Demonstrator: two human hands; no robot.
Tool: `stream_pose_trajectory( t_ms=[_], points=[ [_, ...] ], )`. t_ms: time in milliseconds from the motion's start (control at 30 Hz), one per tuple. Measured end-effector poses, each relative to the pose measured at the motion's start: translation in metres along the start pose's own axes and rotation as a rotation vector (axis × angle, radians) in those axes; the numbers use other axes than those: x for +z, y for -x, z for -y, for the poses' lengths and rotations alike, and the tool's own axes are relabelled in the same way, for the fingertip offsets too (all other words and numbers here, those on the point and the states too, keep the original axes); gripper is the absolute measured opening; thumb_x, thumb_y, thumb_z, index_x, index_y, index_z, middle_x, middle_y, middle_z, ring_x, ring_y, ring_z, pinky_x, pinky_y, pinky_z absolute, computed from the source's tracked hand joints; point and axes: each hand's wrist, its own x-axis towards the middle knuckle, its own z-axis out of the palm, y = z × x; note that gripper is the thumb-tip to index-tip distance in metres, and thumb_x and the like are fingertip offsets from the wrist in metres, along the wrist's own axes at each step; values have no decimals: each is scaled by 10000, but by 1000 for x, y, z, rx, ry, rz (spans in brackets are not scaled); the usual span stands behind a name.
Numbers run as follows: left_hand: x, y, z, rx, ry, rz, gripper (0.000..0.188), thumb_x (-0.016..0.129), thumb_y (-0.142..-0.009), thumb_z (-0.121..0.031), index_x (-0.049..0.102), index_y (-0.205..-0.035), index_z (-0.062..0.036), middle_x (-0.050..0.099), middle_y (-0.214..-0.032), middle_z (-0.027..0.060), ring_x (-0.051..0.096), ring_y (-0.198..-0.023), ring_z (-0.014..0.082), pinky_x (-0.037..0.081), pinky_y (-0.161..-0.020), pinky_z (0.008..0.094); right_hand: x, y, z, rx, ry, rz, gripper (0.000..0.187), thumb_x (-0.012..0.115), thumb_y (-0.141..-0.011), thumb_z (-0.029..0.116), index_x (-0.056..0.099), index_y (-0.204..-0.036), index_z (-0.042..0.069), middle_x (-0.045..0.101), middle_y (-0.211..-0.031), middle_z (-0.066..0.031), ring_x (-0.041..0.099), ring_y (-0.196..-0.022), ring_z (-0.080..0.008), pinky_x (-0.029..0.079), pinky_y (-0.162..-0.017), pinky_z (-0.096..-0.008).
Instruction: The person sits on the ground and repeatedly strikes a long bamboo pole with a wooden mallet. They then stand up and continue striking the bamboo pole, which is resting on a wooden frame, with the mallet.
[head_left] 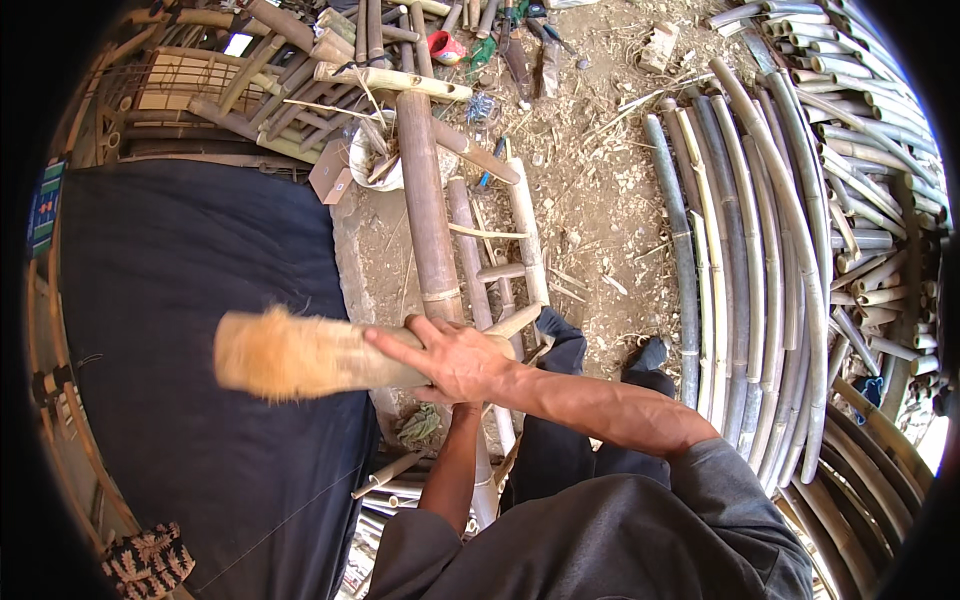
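Note:
A thick, pale piece of bamboo [365, 358] is held out to the left in front of me, its far left end covered in shaggy tan fibres and slightly blurred. My right hand [462, 362] is closed over it from above, index finger stretched along its upper side. Beneath the right wrist, my left hand [462, 411] reaches up to the same spot; its fingers are mostly hidden. Under both hands runs a long, thick brown bamboo pole [428, 210], pointing away from me.
Black cloth [200, 300] spreads over the left side. Long bamboo poles [735, 260] lie at right, beside stacked bamboo [870, 110]. A white bucket [378, 150] holds scraps near a cardboard box [330, 172]. A ladder-like bamboo frame [525, 225] lies ahead; shavings litter the dirt floor [610, 200].

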Motion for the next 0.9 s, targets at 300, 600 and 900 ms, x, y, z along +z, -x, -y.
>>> stream_pose_trajectory(
  t_ms=[300,600,900],
  points=[
    [2,-3,4,45,14,19,1047,733,-808,-464,154,-1482,90,389,-1343,301,484,-1174,470,438,-998,525,22,18,-52,538,32,394,1043,754,-843,320,35,-1595,248,514,-1241,-246,649,-1022,-401,569,-833,-445],
    [-4,-2,-14,85,56,39,1067,791,-780,-306,102,-1516,44,414,-1343,260,500,-1187,412,449,-1000,513,37,41,-72,487,363,492,1006,721,-879,410,31,-1598,276,512,-1284,-251,569,-665,-130,509,-496,-198],
    [-1,-11,60,284,571,126,1127,849,-697,-332,168,-1509,51,407,-1421,312,447,-1286,452,387,-1088,484,46,58,-53,756,165,455,884,665,-908,250,108,-1593,234,421,-1404,-338,639,-717,-179,634,-555,-272]
  ],
)
